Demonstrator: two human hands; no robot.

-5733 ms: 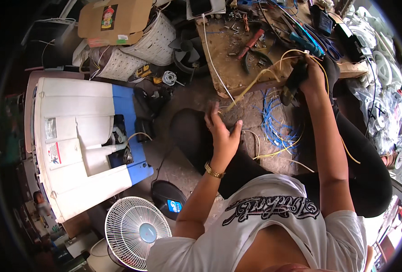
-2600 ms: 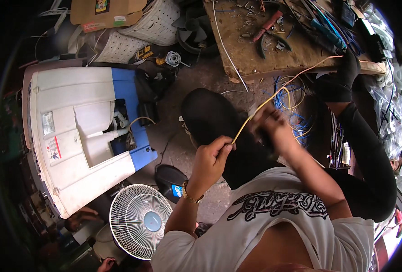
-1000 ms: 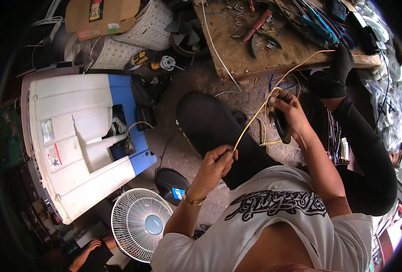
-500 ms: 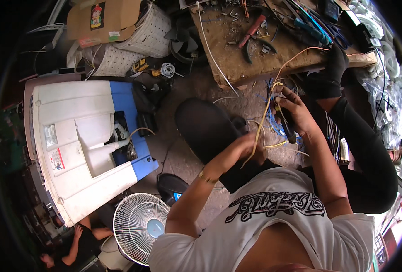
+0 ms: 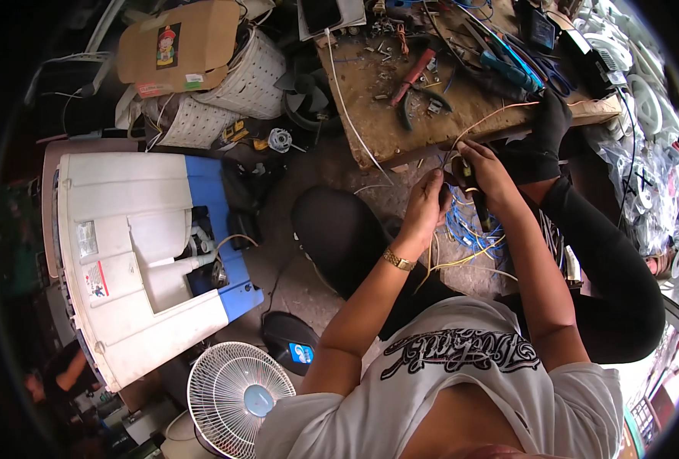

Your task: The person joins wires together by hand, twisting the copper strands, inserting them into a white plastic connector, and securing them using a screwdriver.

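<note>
My left hand (image 5: 429, 205) is closed, thumb uppermost, on what looks like a thin yellow wire (image 5: 432, 256) whose end hangs below it. Close beside it, my right hand (image 5: 491, 176) grips pliers (image 5: 480, 210) with dark handles and a bit of yellow. The jaws are hidden between the hands. From there a copper-coloured wire (image 5: 492, 115) stretches up to my black-covered foot (image 5: 551, 126) at the bench edge. Below the hands lies a tangle of blue wires (image 5: 466, 222) with yellow strands (image 5: 473, 258).
The wooden bench (image 5: 355, 92) carries red-handled pliers (image 5: 414, 76), a blue-handled tool (image 5: 508, 73) and scattered screws. On my left are a white and blue machine housing (image 5: 148, 153) and a fan (image 5: 236, 402). Plastic-wrapped coils (image 5: 646, 153) line the right. Another person (image 5: 68, 375) is at lower left.
My left hand has moved up and right from the wire's lower part to beside the pliers. My right hand has risen slightly toward the bench with the pliers.
</note>
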